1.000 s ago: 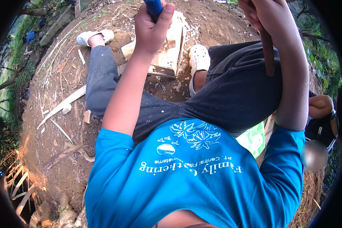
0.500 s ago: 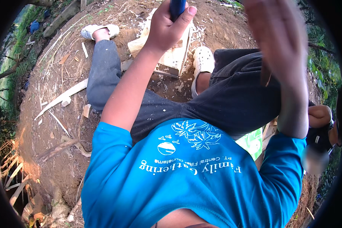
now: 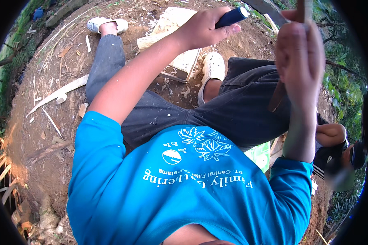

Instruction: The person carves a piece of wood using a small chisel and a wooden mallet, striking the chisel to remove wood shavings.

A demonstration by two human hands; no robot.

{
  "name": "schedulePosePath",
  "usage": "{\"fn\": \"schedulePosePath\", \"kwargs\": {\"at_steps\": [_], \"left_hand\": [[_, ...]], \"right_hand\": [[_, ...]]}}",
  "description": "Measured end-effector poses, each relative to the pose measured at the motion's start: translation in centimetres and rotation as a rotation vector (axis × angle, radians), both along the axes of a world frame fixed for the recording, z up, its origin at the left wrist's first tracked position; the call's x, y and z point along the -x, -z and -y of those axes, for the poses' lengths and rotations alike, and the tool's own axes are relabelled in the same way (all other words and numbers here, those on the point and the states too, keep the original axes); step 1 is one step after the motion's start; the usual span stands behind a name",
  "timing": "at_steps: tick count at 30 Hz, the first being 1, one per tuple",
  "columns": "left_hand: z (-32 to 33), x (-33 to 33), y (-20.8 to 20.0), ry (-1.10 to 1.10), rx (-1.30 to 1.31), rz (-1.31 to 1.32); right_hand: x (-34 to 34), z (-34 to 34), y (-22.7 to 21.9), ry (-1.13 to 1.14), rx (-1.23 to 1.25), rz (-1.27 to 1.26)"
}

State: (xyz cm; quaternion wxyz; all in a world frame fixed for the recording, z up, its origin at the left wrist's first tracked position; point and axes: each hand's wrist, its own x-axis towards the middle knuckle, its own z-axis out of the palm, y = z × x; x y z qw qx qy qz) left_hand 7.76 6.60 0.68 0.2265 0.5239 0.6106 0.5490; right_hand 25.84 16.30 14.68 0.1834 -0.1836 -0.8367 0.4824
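Note:
My left hand [image 3: 204, 30] is closed round a blue round tool handle [image 3: 233, 17] with a pale end that points up and right. The rest of that tool is hidden in my hand. On the right, my right hand [image 3: 300, 61] is raised in a fist round a brown wooden handle [image 3: 304, 10]. A brown strip [image 3: 277, 96] shows below this fist, over my thigh; motion smears the hand, and what kind of tool it is cannot be told. Pale cut wood [image 3: 186, 61] lies on the ground between my feet, partly behind my left forearm.
Wood chips and a long pale strip [image 3: 63, 92] lie on the soil at left. My light clogs [image 3: 213, 69] rest beside the wood. A grey long flat piece [image 3: 268, 10] crosses the top right. Another person [image 3: 333, 136] sits close at right, near a green bag [image 3: 259, 155].
My left hand has moved right, and the blue handle has tipped from upright toward the right. My right hand is lower and less blurred, with the wooden handle now showing above the fist.

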Motion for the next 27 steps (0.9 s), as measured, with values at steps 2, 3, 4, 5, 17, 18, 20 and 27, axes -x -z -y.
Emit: {"fn": "schedulePosePath", "kwargs": {"at_steps": [2,3,4,5,17,18,20,27], "left_hand": [[-0.6,0.5,-0.1,0.02,0.051,-0.045],[-1.0,0.5,-0.1,0.05,0.04,-0.083],[-0.9,0.0,0.1,0.07,0.039,-0.114],[-0.9,-0.3,0.1,0.091,0.039,-0.145],[-1.9,0.9,0.3,0.122,0.066,-0.091],[-2.1,0.9,0.3,0.116,0.057,-0.093],[-2.5,1.7,1.8,0.088,0.008,-0.004],[1.7,8.1,2.7,-0.221,-0.367,1.067]], "right_hand": [[-0.3,-0.4,1.5,-0.052,-0.072,0.146],[-0.7,-0.4,1.2,-0.046,-0.008,0.126],[-1.0,0.0,1.0,-0.047,0.064,0.111],[-1.0,0.2,0.7,-0.045,0.13,0.089],[-1.2,-0.7,2.2,0.123,0.19,0.206],[-1.2,-0.9,2.2,0.113,0.254,0.175],[-0.9,-1.1,0.9,0.091,0.293,-0.006],[-0.9,-0.8,0.8,0.105,0.376,-0.1]]}}
